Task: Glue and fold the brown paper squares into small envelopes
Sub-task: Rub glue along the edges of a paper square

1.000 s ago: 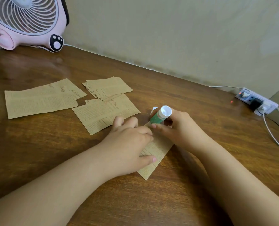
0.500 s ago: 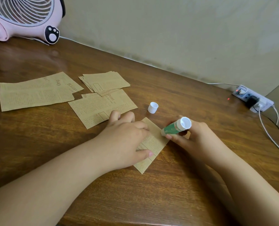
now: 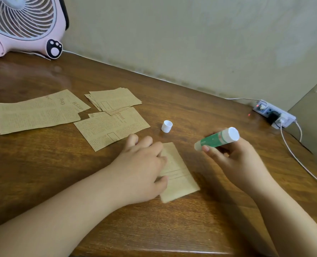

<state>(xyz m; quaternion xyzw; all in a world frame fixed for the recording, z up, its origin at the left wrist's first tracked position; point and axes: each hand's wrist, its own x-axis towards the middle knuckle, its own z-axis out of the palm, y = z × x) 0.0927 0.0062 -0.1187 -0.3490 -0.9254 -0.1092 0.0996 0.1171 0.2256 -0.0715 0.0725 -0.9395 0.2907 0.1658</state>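
right grip point(image 3: 235, 158) curled on glue stick point(image 3: 217, 139), w/ paper point(image 3: 180, 175) prob. under left hand point(image 3: 141, 164).

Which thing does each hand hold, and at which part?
The right hand grips the green glue stick around its barrel; the left hand only presses the folded brown paper flat.

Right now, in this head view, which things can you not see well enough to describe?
- Left part of the folded paper: the left hand covers it.
- Glue on the paper: not visible.
- Glue stick label: the right hand grips it; print blurred.
- Small print on the paper sheets: too small.
- Fan: cut off by the top and left edges.
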